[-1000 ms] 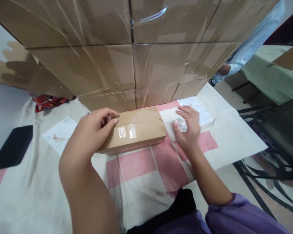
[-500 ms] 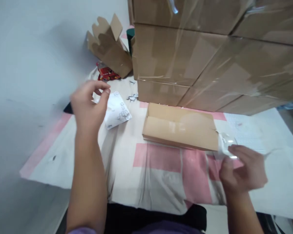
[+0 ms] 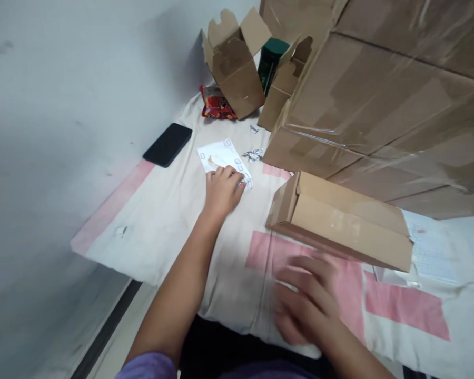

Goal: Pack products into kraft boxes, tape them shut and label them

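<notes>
My left hand (image 3: 223, 192) lies over the near edge of a white sheet (image 3: 221, 152) printed with small blue outlined shapes. Its fingers are slightly apart and touch the paper; part of the sheet is hidden under them. My right hand (image 3: 308, 300) hangs over the front of the bed-like surface, blurred by motion. Its fingers look apart and loosely bent, with nothing visible in them. Beyond it lies a long closed cardboard box (image 3: 347, 221), apart from both hands. A small white item (image 3: 398, 276) partly shows under the box's right end.
A tall stack of taped cartons (image 3: 379, 95) stands behind the box. Around the far left are a black phone (image 3: 168, 143), a red packet (image 3: 217, 102), an open carton (image 3: 239, 79), a green-lidded container (image 3: 274, 58) and crumpled foil bits (image 3: 254, 155). A wall (image 3: 63, 131) borders the left.
My left hand has come down onto the white sheet. My right hand has left the box's right end and moved left, toward me. The view has turned left, showing the phone.
</notes>
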Demonstrator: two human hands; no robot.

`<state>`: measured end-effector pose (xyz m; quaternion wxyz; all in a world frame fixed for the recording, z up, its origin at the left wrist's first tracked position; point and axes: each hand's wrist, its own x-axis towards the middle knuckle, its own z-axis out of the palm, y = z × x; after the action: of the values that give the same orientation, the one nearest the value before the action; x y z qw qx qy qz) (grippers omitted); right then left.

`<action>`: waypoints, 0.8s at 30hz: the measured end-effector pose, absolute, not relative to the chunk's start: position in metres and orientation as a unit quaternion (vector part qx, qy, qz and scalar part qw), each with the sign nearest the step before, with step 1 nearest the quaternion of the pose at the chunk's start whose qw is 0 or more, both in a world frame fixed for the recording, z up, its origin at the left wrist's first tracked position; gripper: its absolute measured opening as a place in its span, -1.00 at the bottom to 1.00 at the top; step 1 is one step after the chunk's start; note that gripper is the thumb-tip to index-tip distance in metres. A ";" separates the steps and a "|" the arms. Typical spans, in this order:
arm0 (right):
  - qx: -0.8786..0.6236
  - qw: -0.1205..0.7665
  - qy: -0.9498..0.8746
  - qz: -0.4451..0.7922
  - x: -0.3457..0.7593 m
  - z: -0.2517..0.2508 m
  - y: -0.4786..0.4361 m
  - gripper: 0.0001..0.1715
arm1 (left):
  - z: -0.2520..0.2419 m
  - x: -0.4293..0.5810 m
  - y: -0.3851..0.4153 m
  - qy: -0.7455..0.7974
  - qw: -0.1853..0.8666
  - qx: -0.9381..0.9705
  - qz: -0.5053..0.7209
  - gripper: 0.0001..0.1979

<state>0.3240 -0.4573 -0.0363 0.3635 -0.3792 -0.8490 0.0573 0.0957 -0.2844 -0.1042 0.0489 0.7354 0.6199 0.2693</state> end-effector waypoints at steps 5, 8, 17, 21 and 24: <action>-0.401 0.426 -0.715 0.383 0.214 -0.060 -0.394 -0.46 | -0.107 0.091 -0.283 0.615 0.068 0.717 0.322 -0.85; -0.504 0.469 -0.443 0.575 0.195 -0.082 -0.359 -0.52 | -0.102 0.084 -0.282 0.625 0.093 0.667 0.396 -0.86; -0.430 0.520 -0.293 0.678 0.182 -0.101 -0.299 -0.59 | -0.104 0.078 -0.283 0.580 0.246 0.598 0.496 -0.86; -0.438 0.536 -0.256 0.675 0.178 -0.102 -0.299 -0.66 | -0.107 0.081 -0.281 0.589 0.303 0.543 0.516 -0.88; -0.421 0.528 -0.241 0.697 0.180 -0.102 -0.300 -0.67 | -0.108 0.082 -0.281 0.596 0.298 0.540 0.514 -0.86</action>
<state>0.1801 -0.3001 -0.1021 0.5279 -0.4209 -0.2406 0.6974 0.0816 -0.2807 -0.1075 0.2977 0.5404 0.5956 0.5144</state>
